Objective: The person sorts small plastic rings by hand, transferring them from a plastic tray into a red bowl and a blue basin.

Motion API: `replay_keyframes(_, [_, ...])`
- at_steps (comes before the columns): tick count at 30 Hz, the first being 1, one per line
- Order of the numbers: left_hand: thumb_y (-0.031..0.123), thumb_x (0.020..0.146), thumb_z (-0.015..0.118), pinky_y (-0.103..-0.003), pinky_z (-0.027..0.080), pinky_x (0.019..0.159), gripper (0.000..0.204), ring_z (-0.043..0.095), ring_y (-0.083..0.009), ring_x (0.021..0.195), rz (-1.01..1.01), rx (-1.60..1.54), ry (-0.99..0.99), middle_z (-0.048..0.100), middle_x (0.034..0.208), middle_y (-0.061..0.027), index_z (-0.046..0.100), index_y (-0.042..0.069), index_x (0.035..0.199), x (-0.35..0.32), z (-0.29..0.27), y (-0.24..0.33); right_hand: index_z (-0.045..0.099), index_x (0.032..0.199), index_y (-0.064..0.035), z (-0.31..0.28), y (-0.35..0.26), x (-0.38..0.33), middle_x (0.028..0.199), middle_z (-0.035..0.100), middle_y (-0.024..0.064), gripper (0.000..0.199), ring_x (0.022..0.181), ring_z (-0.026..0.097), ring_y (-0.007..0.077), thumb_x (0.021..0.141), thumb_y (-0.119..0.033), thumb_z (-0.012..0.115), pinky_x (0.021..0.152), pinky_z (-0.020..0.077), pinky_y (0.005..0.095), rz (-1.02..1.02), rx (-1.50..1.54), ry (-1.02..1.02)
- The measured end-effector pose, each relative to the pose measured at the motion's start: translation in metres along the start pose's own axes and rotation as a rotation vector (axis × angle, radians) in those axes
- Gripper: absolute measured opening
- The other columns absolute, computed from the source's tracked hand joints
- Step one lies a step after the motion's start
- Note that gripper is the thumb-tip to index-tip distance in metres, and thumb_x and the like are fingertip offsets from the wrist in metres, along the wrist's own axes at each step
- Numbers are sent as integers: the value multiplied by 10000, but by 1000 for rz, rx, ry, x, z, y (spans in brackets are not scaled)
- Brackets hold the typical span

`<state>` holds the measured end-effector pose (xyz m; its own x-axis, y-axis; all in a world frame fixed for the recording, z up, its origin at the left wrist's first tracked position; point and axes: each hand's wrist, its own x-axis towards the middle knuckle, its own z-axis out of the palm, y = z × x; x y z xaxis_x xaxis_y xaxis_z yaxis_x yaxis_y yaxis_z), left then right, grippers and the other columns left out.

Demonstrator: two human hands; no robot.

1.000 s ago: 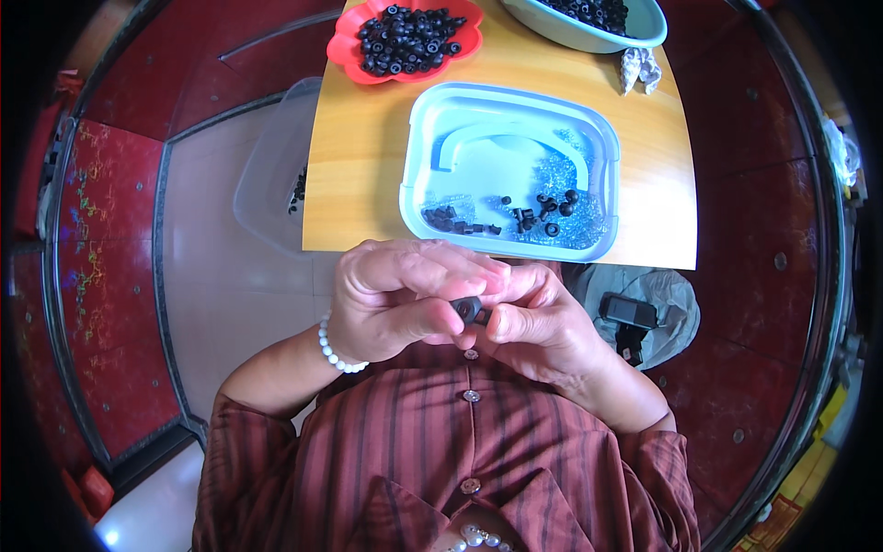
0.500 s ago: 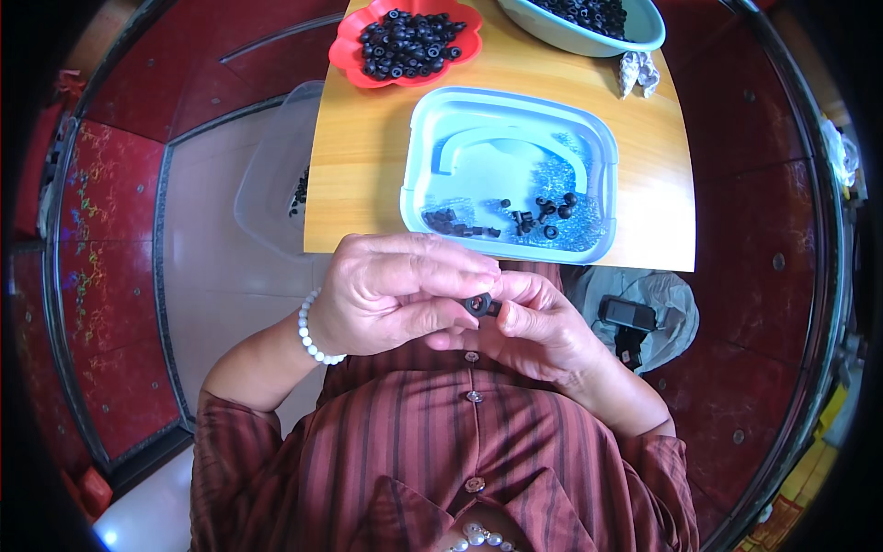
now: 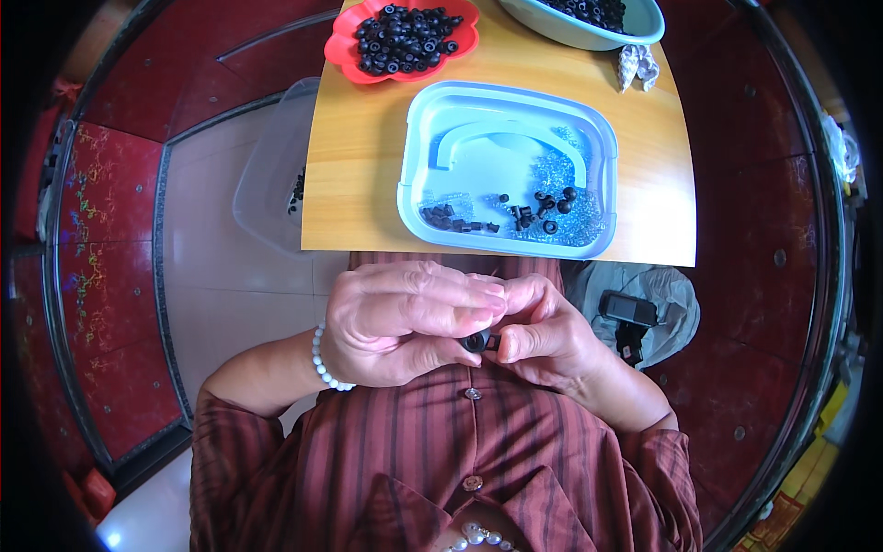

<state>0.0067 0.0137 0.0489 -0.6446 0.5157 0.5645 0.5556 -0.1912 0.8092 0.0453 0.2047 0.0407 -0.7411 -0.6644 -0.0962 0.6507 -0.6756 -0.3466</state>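
The shirt (image 3: 368, 451) is maroon with darker stripes — shiny round buttons (image 3: 473, 483) down the front, pointed collar (image 3: 400, 517), loose sleeves (image 3: 230, 451) ending near the elbows. A bracelet (image 3: 318, 359) of white beads rings the left wrist — a pearly necklace (image 3: 475, 534) shows too.

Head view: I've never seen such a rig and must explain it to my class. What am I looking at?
There is no machine here, just a person's two bare hands. The picture is taken from the person's own head by a fisheye camera looking down, so straight edges bend toward the rim. The left hand and right hand meet in front of the striped shirt, small black parts at their fingertips. On the wooden table stand a light blue tray, a red dish and a pale blue-green bowl, all holding more black pieces.
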Motion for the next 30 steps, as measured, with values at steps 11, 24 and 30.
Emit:
replay_keyframes(11, [150,795,727,-376,558,739,195,674,-308,889,68,114,-13,678,926,-146,644,17,912,6,-4,0,601,1129,44,4,-5,-5,1050,629,112,309,978,579,165,842,-51,661,883,457,290,66,24,22])
replay_keyframes(24, [137,774,748,-347,559,724,223,685,-287,873,-38,190,-38,681,932,-175,647,11,928,0,-4,8,621,1109,47,-6,8,0,1055,638,110,282,986,573,155,857,-77,648,897,444,299,12,-56,-16])
replay_keyframes(30, [90,770,740,-267,529,655,225,661,-180,809,-276,147,14,679,970,-140,658,17,967,-3,-4,2,634,1075,18,-16,3,14,1100,609,109,271,1059,553,188,878,-169,636,981,412,375,28,40,-12])
